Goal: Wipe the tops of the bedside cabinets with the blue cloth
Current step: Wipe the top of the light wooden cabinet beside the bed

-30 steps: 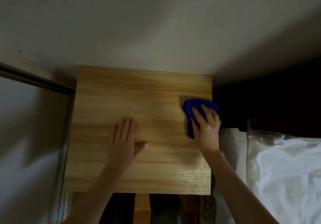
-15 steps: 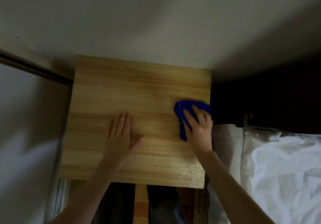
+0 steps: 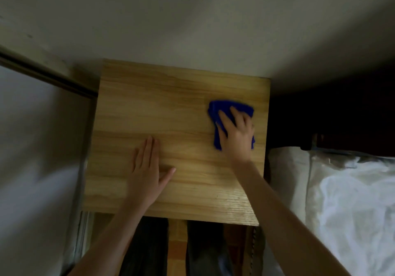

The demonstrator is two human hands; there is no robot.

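Note:
A light wooden bedside cabinet top (image 3: 149, 108) fills the middle of the head view, pushed against a pale wall. The blue cloth (image 3: 218, 109) lies bunched on its right part. My right hand (image 3: 236, 135) presses flat on the cloth, fingers spread over it, and hides much of it. My left hand (image 3: 147, 168) rests palm down on the bare wood at the centre-left, fingers together, thumb out, holding nothing.
A bed with white bedding (image 3: 342, 190) and a dark headboard (image 3: 331, 121) adjoins the cabinet's right side. A dark rail (image 3: 47, 76) and a pale panel (image 3: 32, 136) border the left. My legs and orange floor (image 3: 177, 252) show below the front edge.
My right hand has slid the cloth a little to the left, away from the cabinet's right edge. The left hand stays planted on the wood. The view has shifted slightly.

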